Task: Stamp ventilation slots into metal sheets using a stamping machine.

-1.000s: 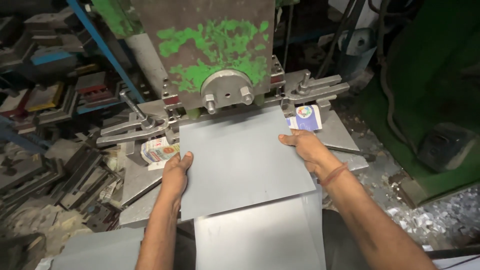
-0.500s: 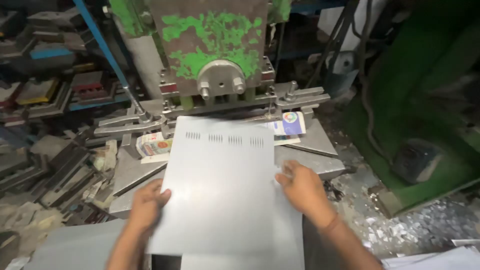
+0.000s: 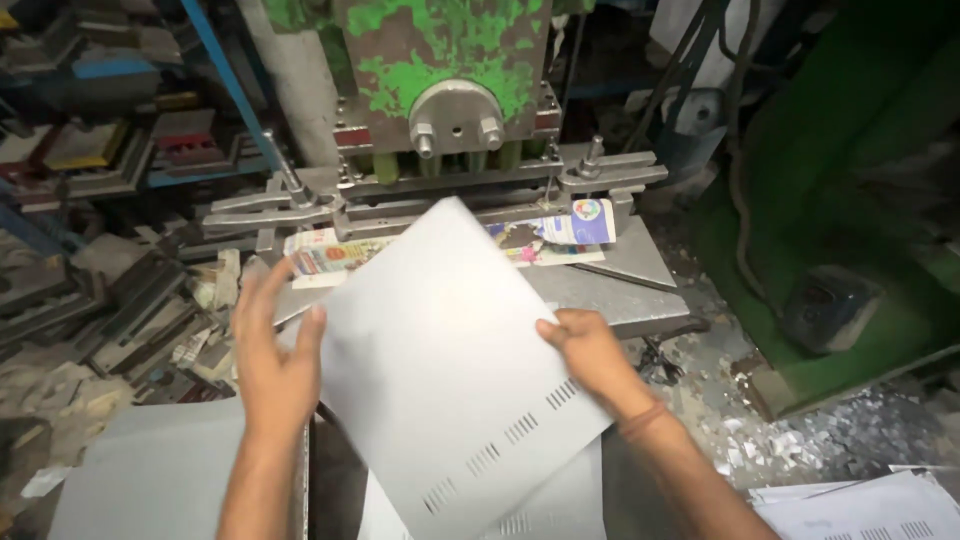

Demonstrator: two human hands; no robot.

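A worker's two bare hands hold one grey metal sheet (image 3: pixel 445 370) above the bed of a punch press. The right hand (image 3: pixel 590 355) pinches the sheet's edge at 3 o'clock, thumb on top and fingers curled beneath. The left hand (image 3: pixel 275 355) lies against the edge at 9 o'clock with fingers spread and upright; whether it is clamped shut on the edge cannot be told. The sheet sits rotated, one corner pointing to 12 o'clock at the press, and a row of four clusters of short punched slots runs along its edge at 5 o'clock.

Directly below it, at 6 o'clock, lies a second slotted sheet (image 3: pixel 540 510). At 4 o'clock, in the frame's corner, rests a stack of slotted sheets (image 3: pixel 870 505). One plain grey panel (image 3: pixel 160 480) lies at 8 o'clock.

At 12 o'clock stands the press (image 3: pixel 445 60), its green paint flaking, with two bolts on the round steel boss. Two printed cartons (image 3: pixel 330 255) lie flattened on the press table (image 3: pixel 620 295), one at 11 o'clock and one at 1 o'clock. Metal scrap (image 3: pixel 800 440) litters the floor at 3 o'clock; dies and tooling (image 3: pixel 100 300) crowd the area at 9 o'clock.
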